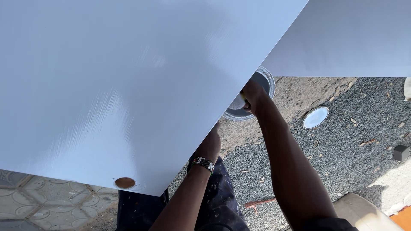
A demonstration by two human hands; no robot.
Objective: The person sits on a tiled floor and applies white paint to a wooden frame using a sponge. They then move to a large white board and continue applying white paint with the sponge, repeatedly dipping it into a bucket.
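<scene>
1. A large pale-blue painted panel (120,77) fills most of the view; its lower right edge runs on a slant from the top of the frame down to a corner near the bottom centre.
2. A round hole (125,183) showing brown is seen close to that lower corner.
3. A second panel (346,38) of the same colour lies at the upper right, its lower edge running level above the gravel; a narrow wedge of gap is left between the two panels.
4. Open room is found only to the right of the slanted edge, over the ground.
5. The right hand (252,97) is seen at the slanted edge, closed around something pale, of which only a small part shows; what it is cannot be told. The hand is held over an open paint can (261,92), which stands on the ground, partly hidden by the panel.
6. The left hand (209,143) is placed against the panel's edge lower down; its fingers are hidden under the panel, so how far it is open cannot be told. A beaded band (203,163) is worn on the wrist.
7. A round lid (315,117) lies on the gravel well apart from the can, to the right.
8. The ground is grey gravel (342,162) with bare soil beyond; patterned paving tiles (38,201) are seen at the lower left.
9. A small dark block (400,152) lies at the right edge, and a rusty bit of metal (259,204) near the legs.
10. Dark, paint-flecked trousers (222,201) are seen below.
</scene>
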